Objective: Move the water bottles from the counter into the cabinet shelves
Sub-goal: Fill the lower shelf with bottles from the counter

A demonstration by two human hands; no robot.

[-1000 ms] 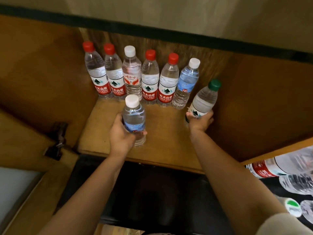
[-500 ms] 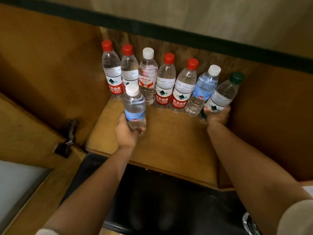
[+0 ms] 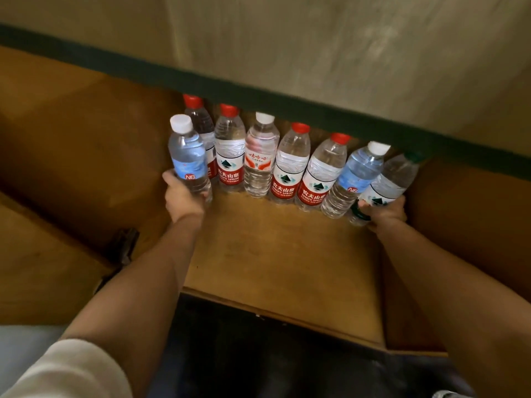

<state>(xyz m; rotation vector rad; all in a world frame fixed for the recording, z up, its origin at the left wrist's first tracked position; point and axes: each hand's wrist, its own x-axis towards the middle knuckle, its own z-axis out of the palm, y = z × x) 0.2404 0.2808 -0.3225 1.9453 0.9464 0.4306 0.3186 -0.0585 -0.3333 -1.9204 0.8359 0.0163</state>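
Only the head view to go on here, looking down into a wooden cabinet shelf point(image 3: 275, 268) with both bare arms reaching in. The left hand point(image 3: 182, 196) is wrapped around the lower part of a blue-label bottle point(image 3: 188, 159) with a white cap, holding it upright at the left end of the shelf, right in front of a red-cap bottle point(image 3: 198, 122) that sits at the back corner. Can't tell if its base is actually down on the wood, the hand covers it. The right hand point(image 3: 383, 209) is closed around the bottom of a green-cap bottle point(image 3: 393, 179) at the far right end, and that one leans back a bit with its cap tucked under the dark green edge strip point(image 3: 287, 101) above. Between the two hands there's a row of bottles standing side by side against the back: a second red-cap bottle point(image 3: 230, 150), a white-cap bottle with an orange label point(image 3: 260, 156), two more red-label bottles point(image 3: 290, 165) and point(image 3: 323, 173), then another blue-label bottle point(image 3: 356, 176) just beside the green-cap one. They're basically touching each other all the way along. The front half of the shelf is bare wood, and a metal hinge point(image 3: 125, 242) shows on the cabinet's left side.
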